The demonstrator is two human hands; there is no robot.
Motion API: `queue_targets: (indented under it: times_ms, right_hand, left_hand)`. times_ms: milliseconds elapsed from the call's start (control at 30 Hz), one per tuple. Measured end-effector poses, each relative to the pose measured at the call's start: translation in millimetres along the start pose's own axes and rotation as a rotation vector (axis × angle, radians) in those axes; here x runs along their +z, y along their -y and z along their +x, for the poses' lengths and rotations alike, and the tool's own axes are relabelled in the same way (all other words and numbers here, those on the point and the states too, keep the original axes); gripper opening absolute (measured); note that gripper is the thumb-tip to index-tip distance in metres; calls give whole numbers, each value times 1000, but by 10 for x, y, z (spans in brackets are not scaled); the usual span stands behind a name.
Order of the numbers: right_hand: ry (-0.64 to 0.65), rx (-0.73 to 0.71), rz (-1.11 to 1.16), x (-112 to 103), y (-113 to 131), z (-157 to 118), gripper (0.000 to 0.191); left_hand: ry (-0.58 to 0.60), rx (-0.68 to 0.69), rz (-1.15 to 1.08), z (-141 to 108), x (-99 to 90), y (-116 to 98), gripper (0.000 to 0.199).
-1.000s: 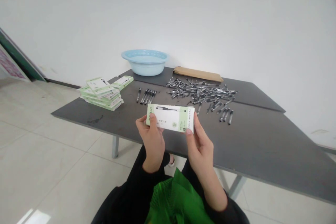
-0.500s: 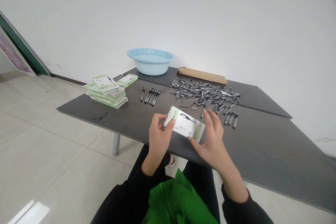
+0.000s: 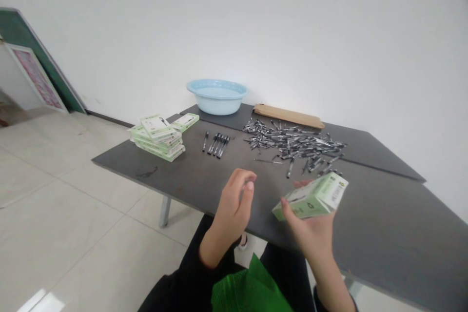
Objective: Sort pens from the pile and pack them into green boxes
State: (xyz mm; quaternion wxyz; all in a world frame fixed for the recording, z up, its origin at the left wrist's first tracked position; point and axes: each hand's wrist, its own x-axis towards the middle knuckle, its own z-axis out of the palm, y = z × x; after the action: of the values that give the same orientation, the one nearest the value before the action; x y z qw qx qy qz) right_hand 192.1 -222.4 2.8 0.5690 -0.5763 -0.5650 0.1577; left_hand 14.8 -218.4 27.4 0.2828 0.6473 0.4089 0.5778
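Observation:
My right hand is closed around a green and white pen box, thumb on the near side. The box is tilted, with its barcode end turned up to the right. My left hand hovers over the table's front edge, left of the box. Its fingers are loosely curled, thumb a little apart from them, and nothing shows between them. Beyond the hands lies a heap of black-capped pens. A short row of pens lies left of the heap, with a single pen beside it.
Stacked pen boxes stand at the left of the dark table, with another box behind them. A light blue basin and a flat brown cardboard piece are at the back, near the wall.
The pen box has passed from my left hand to my right, moving rightward and turning from its printed face to its end. My left hand has let go of it. The view has shifted slightly.

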Motion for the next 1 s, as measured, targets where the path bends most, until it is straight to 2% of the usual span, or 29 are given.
queue_targets:
  times_ms: [100,233,467,567,633,667,733,800,867,1000]
  right_hand:
    - [70,83,-39,-46,-64,7,76]
    - [-9,60,-63,-28,-141,-26,70]
    - [54,128,-82,10,-338,-62,66]
    - [114,196,-98,17,-271,46,68]
    - [169,182,-110,74,-112,216,69]
    - [246,157,-100,136,-4,333,69]
    - [377,48,-64,355,229,625,77]
    - [485,-44,-53,714,442,968,84]
    - [541,-62,-90,1201,605,1314,91]
    - [649,-15,-145,2365,830,1814,102]
  left_hand:
    - [18,-52,92,72,-120,163,30]
    - [23,-79,172,135,-248,317,31]
    - [103,-108,427,185,-617,706,26]
    - [111,-142,504,183,-743,881,24]
    - [125,-162,523,173,-777,938,24]
    - [136,-164,534,167,-782,948,23]
    - [159,-155,559,153,-780,943,22]
    - [175,-146,575,137,-776,926,21]
    - [173,-154,570,122,-779,916,21]
    - [152,-192,535,109,-791,927,21]
